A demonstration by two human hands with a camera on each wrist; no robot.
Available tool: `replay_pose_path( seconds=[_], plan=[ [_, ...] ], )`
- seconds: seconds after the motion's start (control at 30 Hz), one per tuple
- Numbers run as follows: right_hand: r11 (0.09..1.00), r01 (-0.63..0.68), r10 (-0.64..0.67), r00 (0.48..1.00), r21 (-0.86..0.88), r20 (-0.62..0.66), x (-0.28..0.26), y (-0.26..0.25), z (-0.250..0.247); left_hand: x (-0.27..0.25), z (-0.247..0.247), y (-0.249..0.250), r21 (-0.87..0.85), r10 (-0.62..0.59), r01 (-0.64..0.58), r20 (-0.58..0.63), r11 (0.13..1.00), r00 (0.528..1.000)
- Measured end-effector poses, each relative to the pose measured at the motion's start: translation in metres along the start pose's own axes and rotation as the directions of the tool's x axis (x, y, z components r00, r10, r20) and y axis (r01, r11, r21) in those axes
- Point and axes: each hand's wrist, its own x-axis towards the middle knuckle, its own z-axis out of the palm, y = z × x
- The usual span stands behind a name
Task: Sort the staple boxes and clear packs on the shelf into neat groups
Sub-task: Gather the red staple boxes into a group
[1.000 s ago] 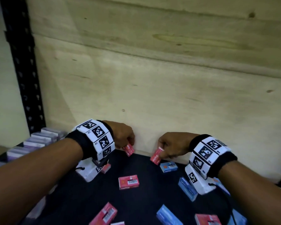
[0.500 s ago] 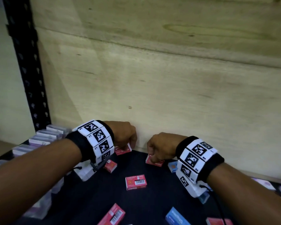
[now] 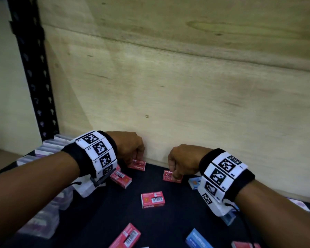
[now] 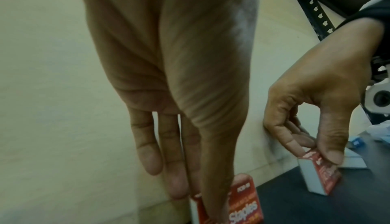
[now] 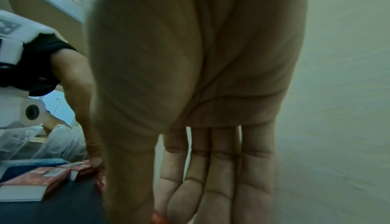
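Note:
My left hand [image 3: 135,158] reaches to the back of the dark shelf [image 3: 100,217] and pinches a red staple box [image 3: 137,164] that lies against the wooden back wall. In the left wrist view its thumb and fingers [image 4: 179,184] close on that box [image 4: 246,207]. My right hand [image 3: 174,173] pinches a second red staple box [image 3: 169,176], tilted on the shelf [image 4: 323,174]. More red boxes [image 3: 152,199] [image 3: 121,179] and blue boxes [image 3: 194,182] lie loose. Clear packs [image 3: 48,149] stand in a row at the left.
A plywood back wall [image 3: 186,95] closes the shelf just beyond both hands. A black slotted upright [image 3: 34,72] stands at the left. Nearer me lie a red box [image 3: 125,237] and blue boxes [image 3: 198,238] [image 3: 228,218]. Bare shelf shows between the two pinched boxes.
Both hands have lowered their red boxes from a raised tilt down onto the shelf by the back wall. The hands stay on the boxes.

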Motion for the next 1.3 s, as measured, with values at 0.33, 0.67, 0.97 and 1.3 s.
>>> replay_pose_path(
  seconds=[0.33, 0.67, 0.97, 1.3],
  plan=[
    [0.998, 0.026, -0.033, 0.991, -0.060, -0.129, 0.016, -0.018, 0.001, -0.001, 0.001, -0.007, 0.009, 0.006, -0.005, -0.081, 1.000, 0.997],
    [0.997, 0.038, -0.051, 0.980, -0.074, -0.191, 0.015, -0.023, -0.001, -0.019, -0.012, -0.022, 0.173, -0.186, 0.173, 0.063, 0.969, 0.980],
    [0.990, 0.129, -0.132, 0.990, 0.055, 0.055, -0.008, -0.029, -0.002, -0.009, -0.007, -0.009, 0.259, -0.185, 0.138, 0.166, 0.956, 0.969],
    [0.988, 0.120, -0.136, 0.974, 0.097, 0.183, -0.020, -0.038, 0.012, -0.006, -0.004, 0.004, 0.442, -0.179, 0.085, 0.176, 0.893, 0.968]
  ],
)
